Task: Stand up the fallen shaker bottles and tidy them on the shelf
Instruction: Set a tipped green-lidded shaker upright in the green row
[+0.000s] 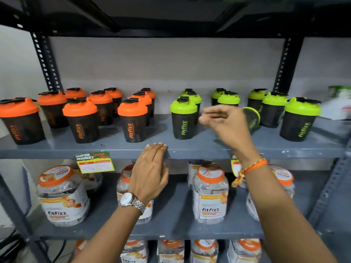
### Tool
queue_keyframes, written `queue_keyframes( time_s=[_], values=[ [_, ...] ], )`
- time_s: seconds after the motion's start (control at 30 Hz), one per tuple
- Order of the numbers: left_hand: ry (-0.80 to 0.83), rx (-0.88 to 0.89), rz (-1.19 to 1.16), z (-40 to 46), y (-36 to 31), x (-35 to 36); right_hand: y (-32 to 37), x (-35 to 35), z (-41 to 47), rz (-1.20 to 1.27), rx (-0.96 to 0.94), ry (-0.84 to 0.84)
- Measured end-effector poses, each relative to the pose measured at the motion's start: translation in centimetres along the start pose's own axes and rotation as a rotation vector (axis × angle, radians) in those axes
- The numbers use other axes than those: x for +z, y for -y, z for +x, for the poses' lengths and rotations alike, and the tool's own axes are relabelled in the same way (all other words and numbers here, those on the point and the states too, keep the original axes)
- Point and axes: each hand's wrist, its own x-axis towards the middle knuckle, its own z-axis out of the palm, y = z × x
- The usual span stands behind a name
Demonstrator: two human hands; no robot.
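Black shaker bottles fill the grey shelf [114, 149]. Several with orange lids [132, 120] stand upright on the left, several with green lids [183, 118] on the right. One green-lidded bottle [252, 119] lies on its side, lid toward me, partly hidden behind my right hand. My right hand [226, 124] hovers above the shelf just left of that fallen bottle, fingers loosely curled and holding nothing. My left hand [152, 171] rests flat with its fingertips on the shelf's front edge.
Clear jars with orange lids [209, 192] stand on the shelf below, more on the lowest one. A supermarket price tag [94, 162] hangs from the shelf edge. Black perforated uprights [46, 61] frame the shelf. A blurred white and green container [340, 103] sits far right.
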Motion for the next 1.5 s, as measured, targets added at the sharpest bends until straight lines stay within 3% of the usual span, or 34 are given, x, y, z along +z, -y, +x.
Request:
queue_keyframes(
  time_s=[0.1, 0.2, 0.4, 0.6, 0.8, 1.13, 1.5],
  values=[
    [0.007, 0.045, -0.003, 0.6, -1.5, 1.2, -2.4, -4.9, 1.2, -0.115, 0.058, -0.414],
    [-0.037, 0.025, -0.019, 0.9, -2.6, 2.1, -4.7, -8.2, 2.6, -0.277, 0.193, -0.552],
    [-0.099, -0.008, -0.009, 0.7, -3.5, 3.1, -7.4, -9.3, 5.1, -0.422, 0.489, -0.402],
    [-0.099, -0.001, 0.006, 0.6, -3.6, 3.3, -9.2, -10.2, 7.4, -0.284, 0.626, -0.241],
    [-0.101, -0.009, 0.018, 0.6, -3.6, 3.4, -8.6, -9.7, 7.8, -0.177, 0.588, -0.233],
    [-0.106, -0.018, 0.031, 0.6, -3.3, 3.8, -7.0, -8.9, 7.3, -0.203, 0.470, -0.207],
    [-0.111, -0.009, 0.027, 0.5, -3.1, 4.2, -6.5, -7.7, 4.7, -0.365, 0.073, -0.426]
  ],
)
